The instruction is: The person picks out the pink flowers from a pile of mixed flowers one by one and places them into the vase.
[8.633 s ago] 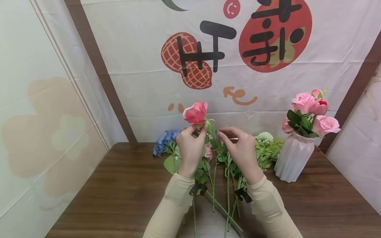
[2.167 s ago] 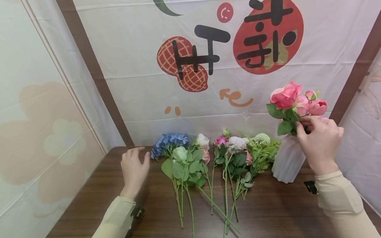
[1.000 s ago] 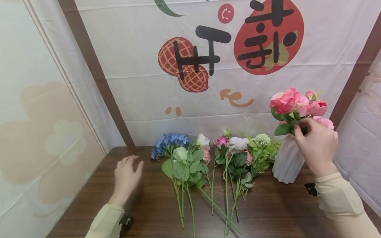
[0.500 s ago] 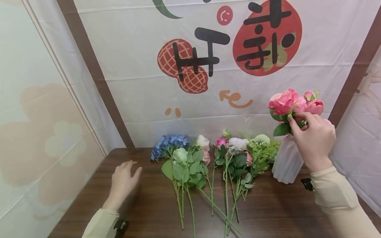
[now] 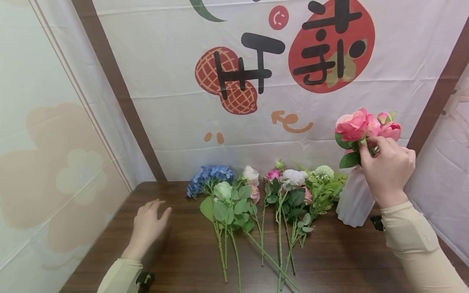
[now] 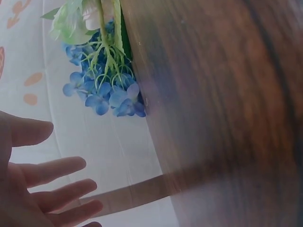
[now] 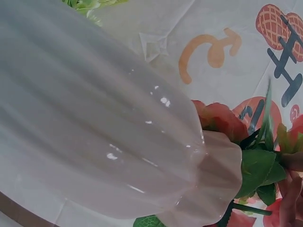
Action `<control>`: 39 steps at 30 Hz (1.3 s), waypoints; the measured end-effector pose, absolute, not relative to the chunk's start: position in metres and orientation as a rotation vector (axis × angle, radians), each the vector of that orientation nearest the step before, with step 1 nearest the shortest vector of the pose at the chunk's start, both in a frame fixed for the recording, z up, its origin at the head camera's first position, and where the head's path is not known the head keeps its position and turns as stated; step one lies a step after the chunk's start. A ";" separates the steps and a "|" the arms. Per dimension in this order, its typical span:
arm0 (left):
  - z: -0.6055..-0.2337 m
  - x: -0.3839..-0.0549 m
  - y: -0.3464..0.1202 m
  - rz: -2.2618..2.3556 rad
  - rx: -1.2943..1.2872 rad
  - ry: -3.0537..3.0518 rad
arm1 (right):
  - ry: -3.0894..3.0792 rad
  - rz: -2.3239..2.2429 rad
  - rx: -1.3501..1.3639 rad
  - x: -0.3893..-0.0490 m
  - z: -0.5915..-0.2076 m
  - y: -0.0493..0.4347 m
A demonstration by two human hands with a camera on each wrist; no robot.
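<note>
At the white ribbed vase [image 5: 353, 199], my right hand [image 5: 390, 167] pinches the stem of a coral-pink rose [image 5: 353, 124] just under its head. The rose stands in front of the other pink flowers [image 5: 390, 129] in the vase; the vase mouth is largely hidden by the hand and leaves. In the right wrist view, the vase's scalloped rim [image 7: 222, 175] shows close up, with the right hand's fingers [image 7: 289, 201] at the image edge. My left hand [image 5: 146, 228] hovers over the table's left side, holding nothing, its fingers spread in the left wrist view.
Several loose artificial flowers lie across the middle of the wooden table [image 5: 183, 260]: blue hydrangea [image 5: 210, 177], a pale green rose [image 5: 222, 190], a white bloom [image 5: 293, 178] and green foliage [image 5: 324, 195]. Their stems point toward the front. A printed cloth [image 5: 172, 101] hangs behind.
The coral-pink rose went from between both hands at the middle into the vase, then sank slightly lower. My right hand's grip shifted closer under the bloom; my left hand drifted left and toward me.
</note>
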State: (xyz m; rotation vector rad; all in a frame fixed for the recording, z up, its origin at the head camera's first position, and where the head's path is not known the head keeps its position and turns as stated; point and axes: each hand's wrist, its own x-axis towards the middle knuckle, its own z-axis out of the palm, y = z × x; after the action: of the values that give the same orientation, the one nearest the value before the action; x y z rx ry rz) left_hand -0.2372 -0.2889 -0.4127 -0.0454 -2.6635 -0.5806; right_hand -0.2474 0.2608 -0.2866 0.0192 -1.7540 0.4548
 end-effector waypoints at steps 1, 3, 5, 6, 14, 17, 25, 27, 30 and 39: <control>-0.412 -0.237 -0.289 -0.581 -0.045 -2.663 | -1.752 0.458 0.017 -0.248 -0.287 0.261; -0.412 -0.237 -0.289 -0.584 -0.044 -2.665 | -1.749 0.463 0.012 -0.248 -0.287 0.263; -0.412 -0.237 -0.289 -0.585 -0.043 -2.667 | -1.748 0.466 0.005 -0.248 -0.288 0.265; -0.413 -0.237 -0.289 -0.586 -0.042 -2.667 | -1.750 0.467 0.002 -0.248 -0.289 0.266; -0.414 -0.239 -0.289 -0.598 -0.045 -2.640 | -1.779 0.442 -0.036 -0.249 -0.296 0.272; -0.415 -0.239 -0.289 -0.590 -0.045 -2.635 | -1.776 0.438 -0.045 -0.250 -0.300 0.273; -0.412 -0.238 -0.290 -0.598 -0.033 -2.657 | -1.763 0.428 -0.052 -0.255 -0.305 0.274; -0.412 -0.237 -0.290 -0.602 -0.029 -2.666 | -1.774 0.419 -0.051 -0.256 -0.306 0.274; -0.412 -0.238 -0.290 -0.595 -0.030 -2.661 | -1.780 0.411 -0.047 -0.258 -0.311 0.275; -0.412 -0.238 -0.290 -0.597 -0.033 -2.659 | -1.792 0.412 -0.059 -0.261 -0.316 0.272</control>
State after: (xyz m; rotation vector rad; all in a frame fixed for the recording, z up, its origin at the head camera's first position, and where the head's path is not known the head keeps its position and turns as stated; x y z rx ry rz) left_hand -0.2379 -0.2902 -0.4124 -0.0334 -2.6590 -0.5970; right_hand -0.2607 0.2721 -0.3160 -0.0588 -1.7922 0.4122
